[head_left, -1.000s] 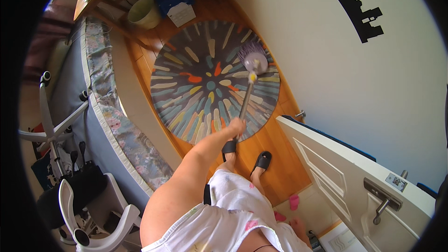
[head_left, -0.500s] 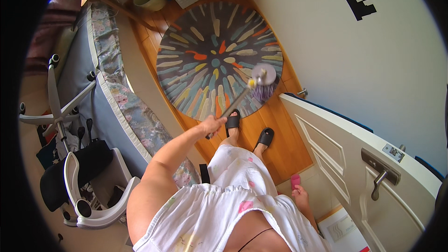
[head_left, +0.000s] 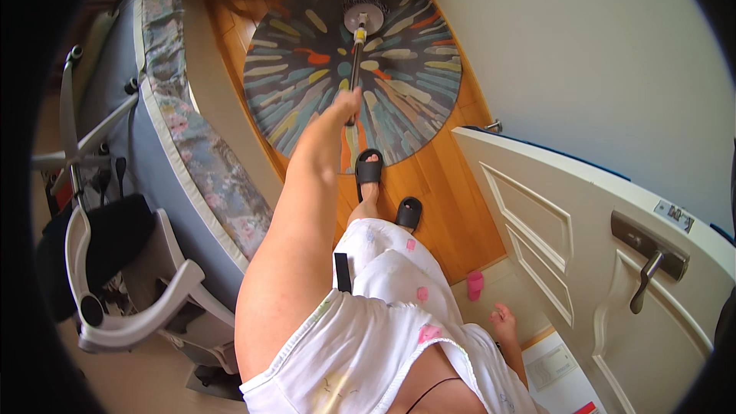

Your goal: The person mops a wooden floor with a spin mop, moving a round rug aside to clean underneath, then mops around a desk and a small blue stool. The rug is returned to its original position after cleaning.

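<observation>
My left hand (head_left: 349,103), arm stretched forward, is wrapped round the handle of a spin mop (head_left: 356,65). Its round pale head plate (head_left: 363,18) is over the far part of a round patterned rug (head_left: 418,96), with dark strands showing behind the plate. Low beside my right hip, my right hand (head_left: 503,323) holds nothing, its fingers loosely apart. A pink slipper (head_left: 475,285) lies on the floor close to that hand.
At the right stands an open white door (head_left: 529,215) with a metal handle (head_left: 648,280). On the left is a bed (head_left: 165,161) with a floral side, with a wheeled office chair (head_left: 115,261) upside down against it. My black slippers (head_left: 409,213) are on the wood floor.
My left hand has pushed the mop forward and to the left, from the rug's right edge to its far part. The arm is straighter; my right hand stays low at my side.
</observation>
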Demonstrator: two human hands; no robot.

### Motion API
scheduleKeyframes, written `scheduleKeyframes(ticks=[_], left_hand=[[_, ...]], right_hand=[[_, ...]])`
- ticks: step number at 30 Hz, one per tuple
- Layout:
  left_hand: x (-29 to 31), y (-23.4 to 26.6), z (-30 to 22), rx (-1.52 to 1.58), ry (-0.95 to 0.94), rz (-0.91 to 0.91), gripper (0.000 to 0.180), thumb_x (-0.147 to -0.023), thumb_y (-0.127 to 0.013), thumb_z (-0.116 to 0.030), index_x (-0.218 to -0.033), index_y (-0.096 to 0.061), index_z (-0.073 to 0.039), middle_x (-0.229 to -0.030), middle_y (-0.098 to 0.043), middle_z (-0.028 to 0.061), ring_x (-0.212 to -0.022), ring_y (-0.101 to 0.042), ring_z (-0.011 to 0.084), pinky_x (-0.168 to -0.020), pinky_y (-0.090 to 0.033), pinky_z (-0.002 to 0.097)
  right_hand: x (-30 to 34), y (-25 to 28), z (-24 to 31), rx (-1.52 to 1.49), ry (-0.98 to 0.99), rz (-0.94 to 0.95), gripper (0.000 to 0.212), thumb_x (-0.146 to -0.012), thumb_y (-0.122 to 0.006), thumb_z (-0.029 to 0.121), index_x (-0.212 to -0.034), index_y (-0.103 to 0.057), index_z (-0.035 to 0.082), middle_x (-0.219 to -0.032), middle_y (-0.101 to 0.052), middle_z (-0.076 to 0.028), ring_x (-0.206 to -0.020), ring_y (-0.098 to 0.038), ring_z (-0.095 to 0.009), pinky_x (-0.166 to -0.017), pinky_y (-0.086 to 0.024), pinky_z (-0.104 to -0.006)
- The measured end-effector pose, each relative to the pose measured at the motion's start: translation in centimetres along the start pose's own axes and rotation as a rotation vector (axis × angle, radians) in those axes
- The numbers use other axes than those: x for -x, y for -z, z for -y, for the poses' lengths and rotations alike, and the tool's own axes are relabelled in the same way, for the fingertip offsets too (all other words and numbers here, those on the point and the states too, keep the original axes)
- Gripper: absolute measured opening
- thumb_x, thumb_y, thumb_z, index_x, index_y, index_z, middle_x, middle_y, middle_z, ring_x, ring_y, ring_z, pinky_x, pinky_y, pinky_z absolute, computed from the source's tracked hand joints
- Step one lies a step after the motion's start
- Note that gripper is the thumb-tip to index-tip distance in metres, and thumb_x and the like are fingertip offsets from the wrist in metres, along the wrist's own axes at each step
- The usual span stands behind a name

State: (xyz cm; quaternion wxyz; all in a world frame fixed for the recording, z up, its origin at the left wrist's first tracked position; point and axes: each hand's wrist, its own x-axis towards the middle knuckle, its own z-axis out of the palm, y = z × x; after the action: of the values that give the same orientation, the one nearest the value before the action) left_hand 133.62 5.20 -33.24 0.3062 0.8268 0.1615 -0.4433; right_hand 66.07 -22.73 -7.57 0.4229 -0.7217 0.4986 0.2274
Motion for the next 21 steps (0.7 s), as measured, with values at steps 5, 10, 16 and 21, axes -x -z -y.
scheduleKeyframes(ticks=[5,10,16,21], left_hand=[[11.7,-10.4,19.5,-0.12,-0.041,-0.173,0.061,-0.09,-0.039,-0.048,-0.08,-0.059,0.008,-0.075,-0.062,0.0276,-0.075,-0.064,0.039,-0.067,-0.051,0.044],[31.5,-10.6,27.0,-0.129,0.302,0.134,0.059,-0.088,-0.042,-0.049,-0.082,-0.059,0.007,-0.086,-0.061,0.0305,-0.084,-0.061,0.0425,-0.068,-0.05,0.0456],[39.6,-5.8,30.3,-0.042,0.32,0.188,0.061,-0.088,-0.046,-0.05,-0.056,-0.056,0.002,-0.05,-0.055,0.0156,-0.042,-0.056,0.0246,-0.05,-0.048,0.0385],[42.9,1.4,23.0,0.093,0.242,0.116,0.063,-0.088,-0.048,-0.047,-0.047,-0.05,0.001,-0.043,-0.049,0.0101,-0.038,-0.052,0.0216,-0.042,-0.042,0.0367]], right_hand=[[-1.4,2.0,-3.6,0.119,0.033,0.139,0.031,-0.084,-0.05,0.004,-0.114,-0.052,-0.002,-0.076,-0.06,-0.005,-0.067,-0.057,-0.011,-0.064,-0.047,-0.0251],[-3.0,3.7,-2.4,0.073,-0.011,0.203,0.03,-0.083,-0.049,0.003,-0.112,-0.053,-0.002,-0.075,-0.06,-0.006,-0.066,-0.057,-0.012,-0.063,-0.047,-0.0253],[-8.7,3.1,-8.3,0.299,0.211,0.221,0.028,-0.083,-0.049,0.003,-0.11,-0.053,-0.002,-0.073,-0.061,-0.007,-0.065,-0.058,-0.013,-0.064,-0.048,-0.027],[-5.9,2.9,3.2,0.073,0.133,0.239,0.028,-0.082,-0.051,0.003,-0.109,-0.053,-0.003,-0.073,-0.061,-0.007,-0.065,-0.058,-0.013,-0.064,-0.048,-0.0265]])
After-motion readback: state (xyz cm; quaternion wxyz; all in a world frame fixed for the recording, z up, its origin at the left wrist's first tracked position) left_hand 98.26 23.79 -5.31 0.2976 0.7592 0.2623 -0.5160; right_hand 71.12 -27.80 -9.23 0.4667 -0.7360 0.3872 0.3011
